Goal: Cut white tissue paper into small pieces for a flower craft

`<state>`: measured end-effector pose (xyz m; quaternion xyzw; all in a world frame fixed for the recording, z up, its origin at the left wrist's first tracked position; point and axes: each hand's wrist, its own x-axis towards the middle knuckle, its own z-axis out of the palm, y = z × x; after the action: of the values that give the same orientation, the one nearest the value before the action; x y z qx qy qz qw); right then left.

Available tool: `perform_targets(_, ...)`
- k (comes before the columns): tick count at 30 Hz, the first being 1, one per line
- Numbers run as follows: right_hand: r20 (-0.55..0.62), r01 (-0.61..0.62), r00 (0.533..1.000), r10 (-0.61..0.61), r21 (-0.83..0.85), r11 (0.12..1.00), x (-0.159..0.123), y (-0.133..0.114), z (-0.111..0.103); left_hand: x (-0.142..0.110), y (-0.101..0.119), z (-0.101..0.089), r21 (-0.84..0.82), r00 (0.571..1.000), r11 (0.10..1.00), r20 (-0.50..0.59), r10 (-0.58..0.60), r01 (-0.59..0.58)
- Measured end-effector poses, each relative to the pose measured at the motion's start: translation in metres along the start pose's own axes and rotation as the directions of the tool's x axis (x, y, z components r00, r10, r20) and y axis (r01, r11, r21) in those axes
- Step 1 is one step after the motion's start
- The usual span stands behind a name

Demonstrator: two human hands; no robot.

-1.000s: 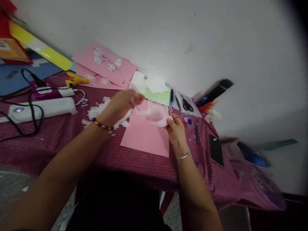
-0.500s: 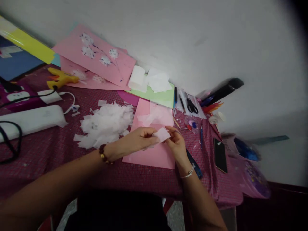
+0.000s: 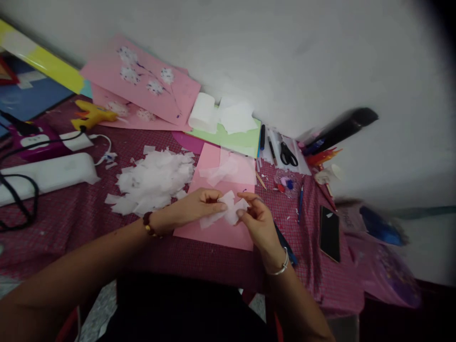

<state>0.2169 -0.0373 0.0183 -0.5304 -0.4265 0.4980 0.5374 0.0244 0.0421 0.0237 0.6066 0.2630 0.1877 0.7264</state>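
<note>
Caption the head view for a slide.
Left hand and right hand hold thin white paper over a pink sheet, beside a pile of white scraps.

Wears 1 dark reddish-brown bracelet [image 3: 148, 224] of rounded beads, touched with gold, above the left hand [image 3: 194, 205], and 1 slim silver-coloured bangle [image 3: 284, 267] above the right hand [image 3: 261, 225]. Is dressed in black clothing [image 3: 185, 308], too dark to make out seams.

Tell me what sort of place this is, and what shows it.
Probably a craft workspace, perhaps in a home. The signs are a yellow glue gun, black-handled scissors and a pink sheet decorated with white flowers.
</note>
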Motion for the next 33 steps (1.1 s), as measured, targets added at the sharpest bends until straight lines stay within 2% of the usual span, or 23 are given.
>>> perform_targets(3,-0.007,0.028,1.000,-0.028,-0.023,0.999,0.002,0.002,-0.003,0.004,0.007,0.010,0.042,0.996,0.999,-0.083,0.029,-0.026)
perform_targets(5,-0.018,0.040,0.999,-0.041,-0.047,0.998,0.008,0.008,-0.006,0.011,0.009,0.011,0.078,0.994,0.997,-0.106,0.003,0.005)
perform_targets(9,-0.059,0.058,0.996,-0.068,-0.165,0.985,0.019,0.017,-0.014,0.030,0.003,-0.003,0.317,0.989,0.946,-0.150,-0.015,0.063)
perform_targets(12,-0.089,0.092,0.988,-0.123,-0.296,0.951,0.017,0.006,-0.028,0.039,0.004,-0.018,0.396,0.987,0.918,-0.158,0.025,0.040)
perform_targets(14,-0.098,0.125,0.980,-0.173,-0.375,0.919,0.017,-0.008,-0.044,0.041,0.007,-0.024,0.328,0.988,0.943,-0.157,0.003,0.050)
perform_targets(17,-0.131,0.150,0.962,-0.238,-0.472,0.869,0.035,-0.029,-0.079,0.037,0.013,-0.026,0.068,0.987,0.991,-0.126,-0.103,0.112)
perform_targets(20,-0.226,0.127,0.931,-0.286,-0.536,0.835,0.077,-0.038,-0.121,0.032,0.013,-0.025,-0.178,0.983,0.979,-0.137,-0.126,0.100)
perform_targets(23,-0.300,0.081,0.904,-0.304,-0.579,0.811,0.129,-0.039,-0.154,0.030,0.006,-0.025,-0.376,0.964,0.924,-0.209,-0.165,0.077)
perform_targets(26,-0.333,0.047,0.886,-0.322,-0.627,0.778,0.168,-0.043,-0.167,0.032,-0.004,-0.027,-0.471,0.932,0.881,-0.300,-0.203,0.041)
perform_targets(29,-0.310,0.006,0.900,-0.306,-0.693,0.721,0.186,-0.047,-0.166,0.032,-0.009,-0.027,-0.454,0.914,0.891,-0.357,-0.193,0.011)
perform_targets(33,-0.261,-0.050,0.928,-0.267,-0.796,0.603,0.197,-0.053,-0.168,0.029,-0.005,-0.023,-0.373,0.942,0.927,-0.321,-0.100,-0.029)
